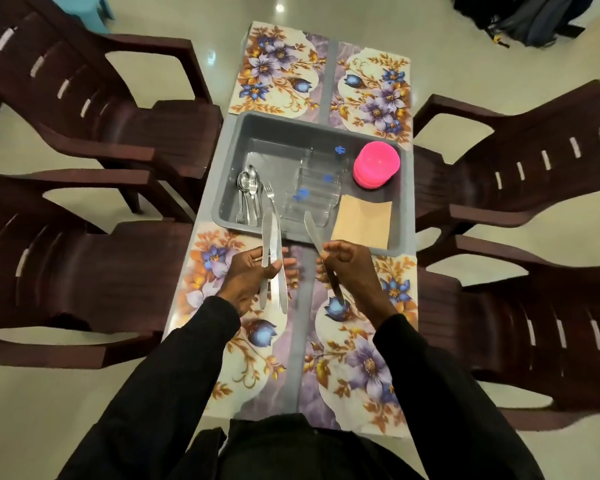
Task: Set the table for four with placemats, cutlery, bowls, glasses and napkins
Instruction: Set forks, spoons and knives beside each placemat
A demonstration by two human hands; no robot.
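Gripping two knives [270,258], the left hand [248,277] is closed; the right hand [349,268] pinches one knife [314,233], both hovering near the worktop's near edge beside the grey tub [229,174].

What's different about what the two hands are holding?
The left hand holds two knives side by side, while the right hand holds one knife. The left pair points almost straight away from the person; the right knife tilts, its blade leaning left. The left hand lies fairly flat and open under its knives; the right is curled around its handle. All are plain silver knives, held above the placemats.
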